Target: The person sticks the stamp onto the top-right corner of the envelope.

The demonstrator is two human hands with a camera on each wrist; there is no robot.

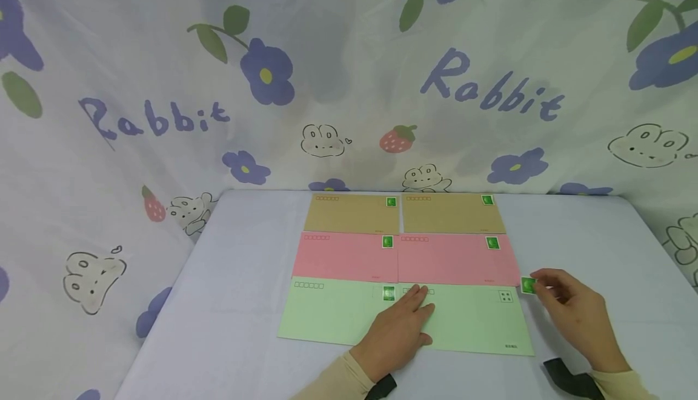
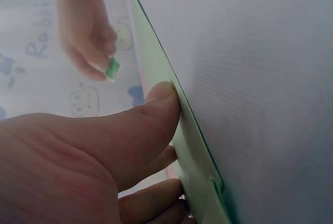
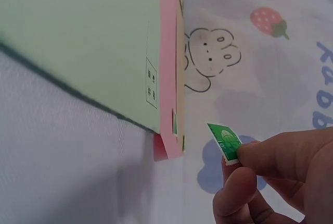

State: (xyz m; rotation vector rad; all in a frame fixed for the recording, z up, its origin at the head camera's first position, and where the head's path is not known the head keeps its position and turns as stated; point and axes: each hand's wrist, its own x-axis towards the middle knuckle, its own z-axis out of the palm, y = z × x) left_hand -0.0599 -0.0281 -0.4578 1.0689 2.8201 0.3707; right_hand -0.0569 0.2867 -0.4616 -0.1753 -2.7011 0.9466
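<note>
A small green postage stamp (image 1: 528, 285) with a white perforated edge is pinched between thumb and fingertips of my right hand (image 1: 578, 318), off the right edge of the green envelopes. In the right wrist view the stamp (image 3: 227, 143) is held up, its printed face showing. My left hand (image 1: 394, 334) rests on the right-hand green envelope (image 1: 474, 321), fingers extended over its left part and hiding part of the seam. That envelope has a printed stamp box (image 1: 506, 296) at its upper right corner. Beside it, the left-hand green envelope (image 1: 327, 312) bears a green stamp (image 1: 389, 293).
Behind lie two pink envelopes (image 1: 349, 259) and, farther back, two tan envelopes (image 1: 452, 215), each with a green stamp at its upper right. All lie edge to edge on a white-covered table (image 1: 229, 303). A rabbit-print cloth (image 1: 338, 79) hangs behind.
</note>
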